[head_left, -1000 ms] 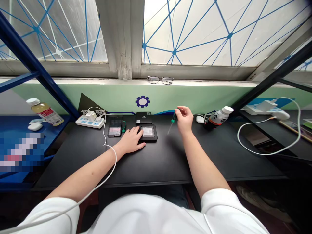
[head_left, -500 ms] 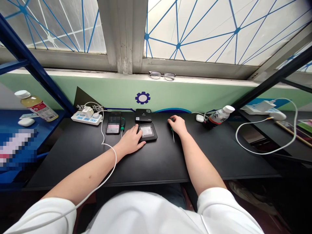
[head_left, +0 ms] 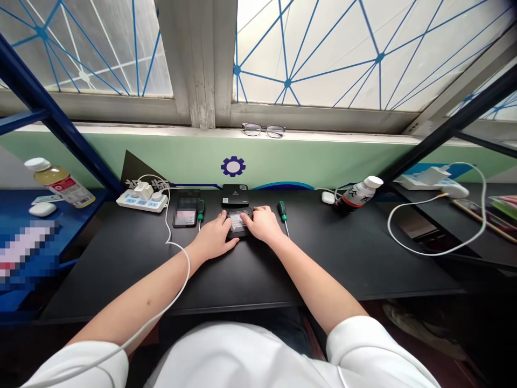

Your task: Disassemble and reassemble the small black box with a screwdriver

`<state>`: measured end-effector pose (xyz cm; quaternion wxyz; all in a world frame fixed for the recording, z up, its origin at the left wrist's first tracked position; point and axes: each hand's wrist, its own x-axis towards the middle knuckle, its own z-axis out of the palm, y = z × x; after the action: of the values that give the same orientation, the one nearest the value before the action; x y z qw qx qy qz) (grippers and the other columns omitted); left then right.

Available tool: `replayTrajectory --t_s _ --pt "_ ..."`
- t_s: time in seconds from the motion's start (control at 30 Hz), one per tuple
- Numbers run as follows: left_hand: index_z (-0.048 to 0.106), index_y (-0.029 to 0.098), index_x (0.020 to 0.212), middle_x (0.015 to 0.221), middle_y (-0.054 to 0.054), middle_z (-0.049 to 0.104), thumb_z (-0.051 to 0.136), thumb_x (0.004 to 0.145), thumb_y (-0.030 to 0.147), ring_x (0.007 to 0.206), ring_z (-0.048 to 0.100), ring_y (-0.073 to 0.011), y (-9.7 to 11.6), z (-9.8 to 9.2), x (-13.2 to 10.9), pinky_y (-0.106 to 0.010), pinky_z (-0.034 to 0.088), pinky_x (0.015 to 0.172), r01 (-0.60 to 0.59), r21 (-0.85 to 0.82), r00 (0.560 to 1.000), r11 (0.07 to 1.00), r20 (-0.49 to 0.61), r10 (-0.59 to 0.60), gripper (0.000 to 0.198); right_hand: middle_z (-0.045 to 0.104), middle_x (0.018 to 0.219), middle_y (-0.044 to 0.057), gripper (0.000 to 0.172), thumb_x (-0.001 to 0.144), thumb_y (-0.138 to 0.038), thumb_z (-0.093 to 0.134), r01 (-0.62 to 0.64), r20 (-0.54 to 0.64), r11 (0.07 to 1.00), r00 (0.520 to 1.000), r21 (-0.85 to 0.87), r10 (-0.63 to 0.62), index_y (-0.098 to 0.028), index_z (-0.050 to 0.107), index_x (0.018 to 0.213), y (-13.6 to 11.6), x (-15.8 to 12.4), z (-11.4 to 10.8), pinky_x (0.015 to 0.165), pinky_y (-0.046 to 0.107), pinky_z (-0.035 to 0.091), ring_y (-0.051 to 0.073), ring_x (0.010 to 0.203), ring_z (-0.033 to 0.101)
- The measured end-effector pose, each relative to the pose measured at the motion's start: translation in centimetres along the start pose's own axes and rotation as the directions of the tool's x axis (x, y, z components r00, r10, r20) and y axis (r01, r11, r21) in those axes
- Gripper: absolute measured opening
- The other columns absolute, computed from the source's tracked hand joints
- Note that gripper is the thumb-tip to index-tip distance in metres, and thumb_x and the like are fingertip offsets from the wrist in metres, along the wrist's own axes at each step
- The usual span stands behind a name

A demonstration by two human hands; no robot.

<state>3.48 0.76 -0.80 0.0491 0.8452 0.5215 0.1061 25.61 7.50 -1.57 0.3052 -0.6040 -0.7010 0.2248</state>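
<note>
A black case with a labelled drive lies flat on the black desk. My left hand is at its left side, fingers on the edge and thumb along the near side. From the right, my right hand rests on the case, thumb over the label; both hands grip it. A green-handled screwdriver lies just right of my right hand. Behind the case is a black box. Another green-handled screwdriver lies beside a phone to the left.
A white power strip with a cable stands at the back left. At the back right are a dark bottle and a white earphone case. Glasses rest on the window ledge. A yellow drink bottle is far left.
My right hand has let go of the right screwdriver, which now lies on the desk, and has moved left onto the case. The left hand has stayed at the case. The view has shifted slightly.
</note>
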Motion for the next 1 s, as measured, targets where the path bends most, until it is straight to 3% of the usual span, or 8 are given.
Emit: replayTrajectory --t_s 0.17,0.33,0.47,0.53,0.7,0.83,0.9,1.0 --pt "0.057 0.016 0.135 0.150 -0.024 0.066 0.072 0.095 0.051 0.132 0.071 -0.0383 -0.2 0.6 0.1 -0.048 0.060 0.107 0.073 -0.127 0.996 0.989 -0.033 -0.077 0.055 0.083 0.101 0.010 0.017 0.094 -0.040 0.070 -0.045 0.024 0.982 0.999 0.184 0.041 -0.023 0.073 0.094 -1.1 -1.0 -0.5 0.090 0.044 0.061 0.029 0.097 0.077" --pt "0.045 0.021 0.152 0.145 -0.017 0.070 0.079 0.090 0.049 0.126 0.074 -0.0369 -0.2 0.7 -0.2 -0.048 0.061 0.102 0.112 -0.387 0.989 0.915 -0.043 -0.139 0.077 0.076 0.138 0.010 0.051 0.093 -0.046 0.073 0.082 0.023 0.903 0.995 0.422 -0.101 -0.026 0.061 0.138 -3.3 -3.0 -0.6 0.103 0.046 0.062 0.028 0.123 0.075" --pt "-0.003 0.025 0.174 0.159 -0.018 0.061 0.079 0.087 0.034 0.134 0.071 -0.0347 -0.5 0.6 -0.3 -0.050 0.057 0.109 0.109 -0.655 0.990 0.748 0.008 -0.138 0.120 0.063 0.155 0.015 0.079 0.088 -0.044 0.082 0.254 0.096 0.877 0.943 0.408 -0.318 -0.029 0.049 0.158 -4.0 -3.9 0.4 0.117 0.057 0.055 0.036 0.143 0.062" --pt "-0.013 0.024 0.174 0.158 -0.018 0.062 0.077 0.084 0.025 0.137 0.069 -0.0325 -0.8 0.6 -0.1 -0.048 0.055 0.113 0.097 -0.774 0.994 0.626 0.040 -0.104 0.128 0.054 0.165 0.016 0.084 0.088 -0.043 0.082 0.342 0.134 0.887 0.908 0.311 -0.397 -0.030 0.046 0.163 -3.8 -4.0 0.8 0.126 0.063 0.045 0.039 0.155 0.050" --pt "0.025 0.024 0.173 0.162 -0.015 0.058 0.078 0.076 0.018 0.153 0.053 -0.0346 -1.3 0.5 0.4 -0.048 0.042 0.127 0.011 -0.956 1.000 0.292 0.009 -0.008 0.111 0.042 0.174 0.018 0.085 0.097 -0.047 0.073 0.418 0.273 0.908 0.871 0.029 -0.409 -0.028 0.034 0.171 -3.6 -3.7 -0.4 0.127 0.068 0.042 0.041 0.162 0.038" --pt "0.060 0.018 0.152 0.151 -0.017 0.067 0.078 0.085 0.034 0.148 0.057 -0.0395 -2.0 0.6 0.5 -0.057 0.035 0.131 0.110 -0.991 0.993 -0.073 0.112 -0.025 0.072 0.035 0.179 0.017 0.096 0.091 -0.035 0.082 0.456 0.466 0.876 0.816 -0.154 -0.343 -0.032 0.032 0.172 -3.1 -3.1 -2.6 0.121 0.070 0.048 0.044 0.162 0.036" --pt "0.065 0.018 0.146 0.146 -0.016 0.071 0.083 0.084 0.035 0.143 0.063 -0.0395 -2.4 0.6 0.4 -0.060 0.034 0.131 0.162 -0.975 0.979 -0.152 0.178 -0.099 0.066 0.034 0.180 0.017 0.100 0.086 -0.032 0.087 0.455 0.508 0.868 0.806 -0.201 -0.305 -0.032 0.035 0.171 -2.7 -2.7 -3.5 0.120 0.070 0.049 0.045 0.163 0.033" --pt "0.062 0.020 0.147 0.145 -0.016 0.072 0.087 0.084 0.032 0.141 0.065 -0.0371 -2.7 0.8 0.2 -0.061 0.031 0.132 0.193 -0.970 0.967 -0.147 0.213 -0.137 0.070 0.036 0.179 0.015 0.100 0.083 -0.034 0.090 0.454 0.524 0.871 0.797 -0.191 -0.300 -0.035 0.040 0.169 -2.1 -2.1 -4.3 0.121 0.070 0.048 0.045 0.164 0.032"
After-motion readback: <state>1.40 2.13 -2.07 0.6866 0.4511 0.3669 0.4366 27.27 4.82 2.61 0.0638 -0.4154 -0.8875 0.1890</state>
